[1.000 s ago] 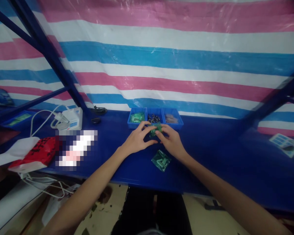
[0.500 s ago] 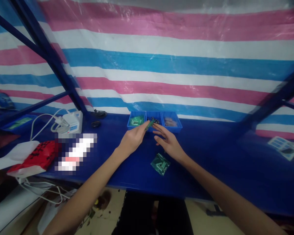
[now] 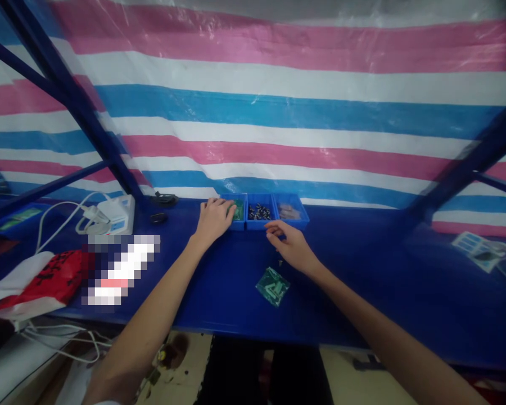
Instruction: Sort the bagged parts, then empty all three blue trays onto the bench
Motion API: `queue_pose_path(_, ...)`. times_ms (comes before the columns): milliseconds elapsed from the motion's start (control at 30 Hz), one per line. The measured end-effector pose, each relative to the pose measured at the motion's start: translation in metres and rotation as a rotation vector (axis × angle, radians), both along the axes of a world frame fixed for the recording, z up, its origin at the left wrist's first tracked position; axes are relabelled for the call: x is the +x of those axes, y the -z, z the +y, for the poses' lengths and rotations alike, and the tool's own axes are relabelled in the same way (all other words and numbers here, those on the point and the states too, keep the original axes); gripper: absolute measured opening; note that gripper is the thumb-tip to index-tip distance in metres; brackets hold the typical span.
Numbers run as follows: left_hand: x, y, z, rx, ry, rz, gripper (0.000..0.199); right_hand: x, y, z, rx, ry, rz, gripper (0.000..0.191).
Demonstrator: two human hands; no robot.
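Three small blue bins stand side by side at the table's back. My left hand (image 3: 215,218) is over the left bin (image 3: 238,226), which holds green packets (image 3: 238,209); its fingers are spread and bent down at the bin, and nothing shows in them. Small dark and shiny parts (image 3: 259,212) fill the middle bin (image 3: 257,226). Brownish packets (image 3: 289,212) lie in the right bin (image 3: 304,216). My right hand (image 3: 290,242) hovers in front of the bins, fingers curled; whether it holds anything is unclear. A green packet (image 3: 272,286) lies on the table below it, near a tiny part (image 3: 280,262).
On the blue table (image 3: 362,270), a white power strip (image 3: 124,215) with cables, dark items (image 3: 158,217) and a red and white bag (image 3: 61,275) are at the left. A pale card-like item (image 3: 480,251) with a cable is at the right. Blue frame bars rise on both sides.
My left hand has moved left from the middle bin to the left bin, and the green item it held no longer shows. My right hand stays near the bins. The view has shifted slightly.
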State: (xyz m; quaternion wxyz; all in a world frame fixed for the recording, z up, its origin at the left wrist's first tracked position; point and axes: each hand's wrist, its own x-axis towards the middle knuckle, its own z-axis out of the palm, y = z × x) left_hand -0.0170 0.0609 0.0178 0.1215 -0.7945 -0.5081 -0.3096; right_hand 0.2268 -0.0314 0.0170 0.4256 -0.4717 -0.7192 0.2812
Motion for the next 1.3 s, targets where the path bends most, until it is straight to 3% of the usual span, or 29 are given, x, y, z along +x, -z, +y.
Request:
queue_pose_path(167,0.003,-0.007,-0.013,0.033,0.123,-0.02,0.028,0.025,-0.008,0.008,-0.162,-0.239,-0.294,0.015)
queue_pose_path(267,0.02,-0.009,-0.026,-0.002,0.312,0.013,0.027,0.035,-0.008,0.009,-0.237,-0.309,-0.416,0.017)
queue_pose_path(400,0.049,-0.005,-0.047,-0.047,0.574,0.21,0.027,0.036,-0.009,0.009,-0.284,-0.336,-0.439,0.013)
queue_pose_path(533,0.059,-0.005,-0.057,-0.095,0.594,0.219,0.025,0.032,-0.014,0.007,-0.299,-0.343,-0.488,0.002)
queue_pose_path(667,0.053,-0.006,-0.055,-0.299,0.604,0.202,0.018,0.028,-0.016,0.006,-0.286,-0.278,-0.554,0.004)
queue_pose_path(767,0.052,-0.005,-0.054,-0.362,0.597,0.23,0.013,0.024,-0.012,0.006,-0.248,-0.236,-0.549,0.011)
queue_pose_path(1033,0.056,-0.002,-0.055,-0.34,0.553,0.339,0.013,0.019,0.006,0.008,0.028,-0.068,-0.535,0.012)
queue_pose_path(1167,0.056,-0.001,-0.054,-0.325,0.542,0.354,0.018,0.014,0.003,0.007,0.123,0.038,-0.412,0.01)
queue_pose_path(1300,0.056,0.001,-0.053,-0.282,0.546,0.333,0.025,0.009,-0.002,0.005,0.109,0.067,-0.25,0.01)
